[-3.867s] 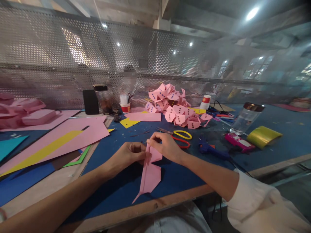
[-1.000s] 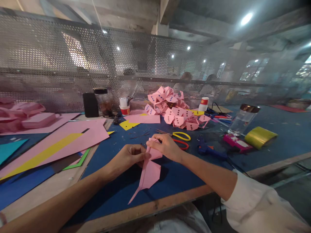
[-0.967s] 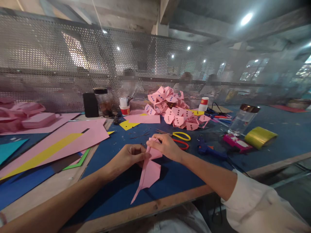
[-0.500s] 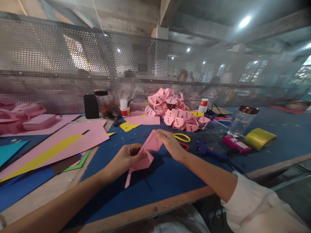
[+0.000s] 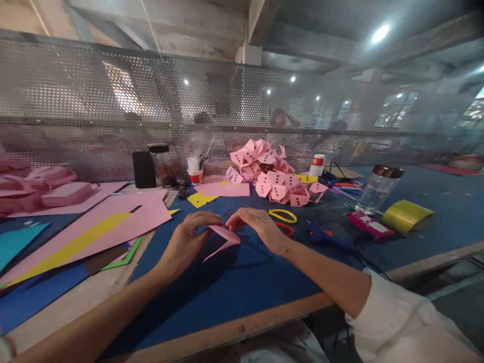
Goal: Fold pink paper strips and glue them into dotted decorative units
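A folded pink paper piece (image 5: 226,235) with a narrow strip hanging from it is pinched between the thumb and fingers of my left hand (image 5: 191,237). It hovers above the blue tabletop and shows nearly edge-on. My right hand (image 5: 260,227) is close beside the piece's upper right edge, fingers loosely bent and slightly apart. Whether its fingertips touch the paper I cannot tell. Just past my right hand lie scissors with a yellow handle loop (image 5: 283,216) and a red one (image 5: 284,229).
Pink dotted paper shapes (image 5: 278,186) are heaped at the back. To the right are a blue glue gun (image 5: 328,239), a clear bottle (image 5: 378,189), a magenta box (image 5: 370,226) and a yellow roll (image 5: 407,217). Coloured sheets (image 5: 147,217) cover the left side. A perforated screen (image 5: 113,101) stands behind.
The pink paper has been tilted from upright to nearly flat and edge-on. My left hand has turned over with it, and my right fingers have come away from its top corner.
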`<state>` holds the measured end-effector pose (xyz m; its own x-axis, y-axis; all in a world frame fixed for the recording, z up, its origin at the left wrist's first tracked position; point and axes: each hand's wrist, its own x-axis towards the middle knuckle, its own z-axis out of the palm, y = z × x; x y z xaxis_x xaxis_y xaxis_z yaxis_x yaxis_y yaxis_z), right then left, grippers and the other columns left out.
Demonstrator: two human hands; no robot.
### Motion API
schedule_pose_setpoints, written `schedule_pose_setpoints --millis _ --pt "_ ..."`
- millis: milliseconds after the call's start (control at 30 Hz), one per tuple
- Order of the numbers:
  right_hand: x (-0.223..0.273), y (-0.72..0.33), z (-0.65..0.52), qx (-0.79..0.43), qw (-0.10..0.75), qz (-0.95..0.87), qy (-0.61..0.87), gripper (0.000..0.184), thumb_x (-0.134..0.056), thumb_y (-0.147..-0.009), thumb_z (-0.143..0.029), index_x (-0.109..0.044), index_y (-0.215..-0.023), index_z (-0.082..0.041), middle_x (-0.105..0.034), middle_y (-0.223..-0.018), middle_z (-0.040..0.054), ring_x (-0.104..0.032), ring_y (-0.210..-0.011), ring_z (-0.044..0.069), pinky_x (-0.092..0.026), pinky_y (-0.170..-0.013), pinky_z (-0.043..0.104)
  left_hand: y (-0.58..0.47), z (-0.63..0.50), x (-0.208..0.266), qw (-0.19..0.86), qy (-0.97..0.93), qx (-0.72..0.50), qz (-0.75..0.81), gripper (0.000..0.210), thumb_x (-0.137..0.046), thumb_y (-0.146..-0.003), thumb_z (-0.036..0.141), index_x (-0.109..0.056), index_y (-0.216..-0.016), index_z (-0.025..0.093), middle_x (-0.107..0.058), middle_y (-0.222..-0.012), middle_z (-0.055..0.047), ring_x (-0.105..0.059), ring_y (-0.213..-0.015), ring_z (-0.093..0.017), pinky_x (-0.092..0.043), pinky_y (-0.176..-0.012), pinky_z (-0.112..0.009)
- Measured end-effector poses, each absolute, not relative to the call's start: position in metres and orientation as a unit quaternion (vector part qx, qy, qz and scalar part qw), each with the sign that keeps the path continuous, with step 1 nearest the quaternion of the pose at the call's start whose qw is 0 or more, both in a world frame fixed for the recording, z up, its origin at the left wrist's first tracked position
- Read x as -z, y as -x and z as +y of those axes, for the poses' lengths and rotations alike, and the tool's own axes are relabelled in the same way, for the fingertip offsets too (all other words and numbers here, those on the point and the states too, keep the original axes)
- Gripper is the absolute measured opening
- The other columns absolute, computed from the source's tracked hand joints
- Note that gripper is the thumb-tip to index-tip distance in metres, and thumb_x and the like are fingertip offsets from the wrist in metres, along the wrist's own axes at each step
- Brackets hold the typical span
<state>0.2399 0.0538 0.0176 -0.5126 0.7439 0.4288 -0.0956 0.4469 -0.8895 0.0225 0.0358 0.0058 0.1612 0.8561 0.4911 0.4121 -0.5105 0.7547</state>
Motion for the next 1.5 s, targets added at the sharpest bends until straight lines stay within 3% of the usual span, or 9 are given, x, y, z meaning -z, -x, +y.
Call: schedule_pose_setpoints --millis 133,300,433,533,633,700,967,1300,1500 --pt "-0.016 -0.237 0.049 -0.426 0.426 -0.764 0.231 0.034 -0.046 -0.102 -0.039 -0.072 -0.099 -0.018 -0.069 -0.091 0.0039 -0.064 -0.087 0.016 -0.050 -0.081 0.029 -0.020 0.036 -0.008 0.202 -0.747 -0.469 0.426 0.019 -0.059 -0.086 0.025 -0.078 -0.085 0.026 -0.068 -0.123 -0.008 -0.054 -0.123 -0.030 -0.035 -0.108 -0.047" --pt "-0.015 -0.237 0.045 -0.214 0.451 -0.834 0.234 0.017 -0.056 -0.098 -0.025 -0.069 -0.108 -0.023 -0.065 -0.106 0.0048 -0.060 -0.103 0.017 -0.047 -0.094 0.034 -0.021 0.033 -0.009 0.305 -0.767 -0.427 0.369 0.016 -0.061 -0.088 0.024 -0.078 -0.090 0.025 -0.057 -0.138 -0.007 -0.050 -0.130 -0.028 -0.036 -0.110 -0.042" --pt "-0.015 -0.235 0.039 -0.072 0.411 -0.889 0.186 0.022 -0.056 -0.099 -0.024 -0.068 -0.117 -0.027 -0.060 -0.124 0.0074 -0.053 -0.118 0.021 -0.040 -0.104 0.042 -0.023 0.033 -0.003 0.346 -0.773 -0.411 0.337 0.012 -0.066 -0.086 0.026 -0.077 -0.090 0.024 -0.063 -0.128 -0.008 -0.056 -0.120 -0.028 -0.042 -0.105 -0.039" --pt "-0.015 -0.234 0.034 -0.029 0.363 -0.916 0.167 0.024 -0.054 -0.100 -0.025 -0.066 -0.120 -0.028 -0.057 -0.135 0.0064 -0.047 -0.126 0.022 -0.039 -0.106 0.043 -0.025 0.031 -0.002 0.372 -0.760 -0.397 0.355 0.010 -0.069 -0.082 0.027 -0.076 -0.078 0.022 -0.071 -0.103 -0.007 -0.063 -0.105 -0.027 -0.049 -0.096 -0.039" --pt "-0.014 -0.234 0.032 -0.017 0.341 -0.925 0.168 0.026 -0.053 -0.100 -0.027 -0.065 -0.123 -0.028 -0.053 -0.141 0.0063 -0.043 -0.131 0.023 -0.038 -0.108 0.044 -0.026 0.028 -0.004 0.396 -0.744 -0.377 0.384 0.012 -0.071 -0.079 0.028 -0.075 -0.070 0.022 -0.070 -0.075 -0.006 -0.065 -0.094 -0.029 -0.053 -0.085 -0.037" --pt "-0.014 -0.235 0.032 -0.020 0.337 -0.927 0.165 0.026 -0.053 -0.100 -0.027 -0.065 -0.123 -0.029 -0.053 -0.141 0.0061 -0.043 -0.131 0.022 -0.038 -0.108 0.044 -0.026 0.027 -0.005 0.405 -0.736 -0.373 0.394 0.010 -0.074 -0.076 0.030 -0.076 -0.070 0.023 -0.069 -0.069 -0.005 -0.065 -0.091 -0.029 -0.054 -0.078 -0.036" --pt "-0.017 -0.235 0.028 -0.057 0.318 -0.936 0.141 0.016 -0.057 -0.098 -0.023 -0.068 -0.109 -0.027 -0.054 -0.140 0.0062 -0.044 -0.131 0.022 -0.037 -0.108 0.042 -0.026 0.028 0.001 0.443 -0.727 -0.365 0.378 0.019 -0.077 -0.074 0.026 -0.081 -0.092 0.023 -0.078 -0.094 -0.006 -0.069 -0.094 -0.028 -0.055 -0.084 -0.036" --pt "-0.020 -0.233 0.024 -0.111 0.316 -0.930 0.151 0.005 -0.056 -0.098 -0.019 -0.060 -0.100 -0.021 -0.054 -0.138 0.0076 -0.045 -0.132 0.020 -0.035 -0.111 0.040 -0.022 0.030 0.003 0.468 -0.721 -0.344 0.378 0.015 -0.076 -0.074 0.028 -0.082 -0.087 0.024 -0.078 -0.084 -0.004 -0.069 -0.086 -0.028 -0.055 -0.081 -0.037" --pt "-0.023 -0.236 0.027 -0.111 0.370 -0.901 0.197 0.008 -0.051 -0.100 -0.018 -0.057 -0.101 -0.022 -0.056 -0.136 0.0076 -0.048 -0.127 0.021 -0.036 -0.107 0.040 -0.022 0.030 -0.013 0.486 -0.654 -0.432 0.386 0.022 -0.065 -0.081 0.024 -0.081 -0.096 0.026 -0.077 -0.105 -0.004 -0.066 -0.109 -0.030 -0.045 -0.102 -0.040"
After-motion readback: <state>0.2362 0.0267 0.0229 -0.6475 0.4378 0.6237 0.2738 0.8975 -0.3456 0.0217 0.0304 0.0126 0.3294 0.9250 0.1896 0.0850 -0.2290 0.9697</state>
